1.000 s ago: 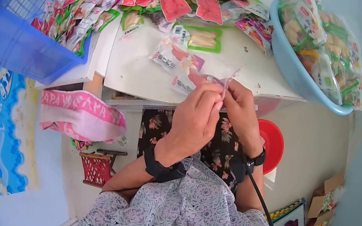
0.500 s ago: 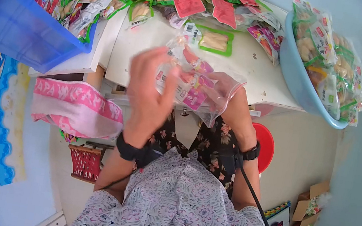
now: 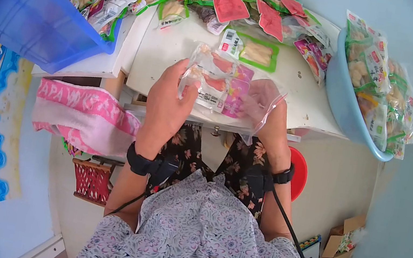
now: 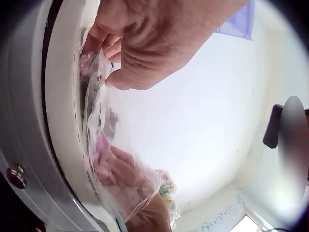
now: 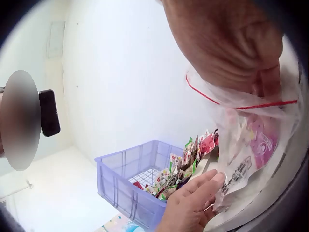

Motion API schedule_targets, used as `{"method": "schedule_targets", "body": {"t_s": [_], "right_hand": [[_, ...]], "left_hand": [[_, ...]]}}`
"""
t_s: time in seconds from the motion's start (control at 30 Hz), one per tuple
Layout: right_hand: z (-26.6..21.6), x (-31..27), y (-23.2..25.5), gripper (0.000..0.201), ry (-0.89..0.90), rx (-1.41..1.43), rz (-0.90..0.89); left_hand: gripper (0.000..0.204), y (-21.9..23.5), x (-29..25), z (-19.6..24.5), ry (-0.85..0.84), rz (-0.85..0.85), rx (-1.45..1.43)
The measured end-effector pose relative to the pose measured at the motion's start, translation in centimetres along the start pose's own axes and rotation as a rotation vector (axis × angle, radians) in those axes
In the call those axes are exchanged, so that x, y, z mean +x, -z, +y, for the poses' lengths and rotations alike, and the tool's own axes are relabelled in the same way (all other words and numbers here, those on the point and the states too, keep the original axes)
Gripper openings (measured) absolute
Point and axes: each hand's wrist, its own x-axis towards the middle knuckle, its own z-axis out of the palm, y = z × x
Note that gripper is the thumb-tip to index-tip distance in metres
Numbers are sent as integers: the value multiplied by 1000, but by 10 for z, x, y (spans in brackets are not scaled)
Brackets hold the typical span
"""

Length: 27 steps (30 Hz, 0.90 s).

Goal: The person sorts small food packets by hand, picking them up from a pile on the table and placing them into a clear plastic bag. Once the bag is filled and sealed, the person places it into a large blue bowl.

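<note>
The clear bag (image 3: 256, 128) is held between the two hands, above the front edge of the white table (image 3: 153, 73), with its mouth toward the person's right. The left hand (image 3: 169, 106) pinches the closed end of the bag between thumb and fingers. In the frame from half a second ago, this hand was blurred, raised and spread beside that end; a second ago, it was at the bag mouth together with the right hand. The right hand (image 3: 269, 112) is inserted through the open mouth, past the red seal line (image 5: 241, 107), as it was half a second ago. Its fingers show only partly through the film; whether they grip anything cannot be determined. The bag now extends lengthwise between the hands, and its printed contents (image 3: 237, 93), with purple panels, face upward. The green-bordered packet (image 3: 259, 54) remains flat on the table, just beyond the bag. The blue basin (image 3: 342, 102) appears farther right and lower in the head view than a second ago; the camera view has shifted.
</note>
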Motion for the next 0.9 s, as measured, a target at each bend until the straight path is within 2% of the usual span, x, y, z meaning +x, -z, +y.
{"method": "schedule_targets", "body": {"t_s": [0.03, 0.13, 0.23, 0.33, 0.43, 0.57, 0.67, 0.7, 0.8, 0.9], "right_hand": [[-1, 0, -1, 21, -9, 19, 5], [-4, -4, -2, 22, 68, -94, 60], [-1, -5, 2, 23, 171, -430, 88], [6, -4, 1, 24, 291, -447, 100], [-1, -4, -1, 27, 292, -523, 107], [9, -2, 2, 29, 500, -610, 156], [5, -10, 14, 28, 351, -491, 93], [-7, -14, 21, 23, 259, -365, 61], [-17, -20, 41, 18, 312, -143, 129], [-21, -8, 60, 17, 217, -195, 332]], "left_hand": [[64, 0, -2, 1, -62, 10, 85], [61, 3, 5, 8, -30, 109, 26], [69, -1, 12, -8, -9, 7, -203], [65, -2, 8, -1, -82, -33, -93], [59, -12, 5, -6, -259, 45, 41], [56, -15, 8, -7, -275, 42, 123], [56, -5, 10, -3, -218, -23, 51], [56, -1, 11, -4, -205, -39, 17], [56, 2, 18, -16, -187, -41, -78], [55, 1, 21, -18, -144, -30, -144]]}}
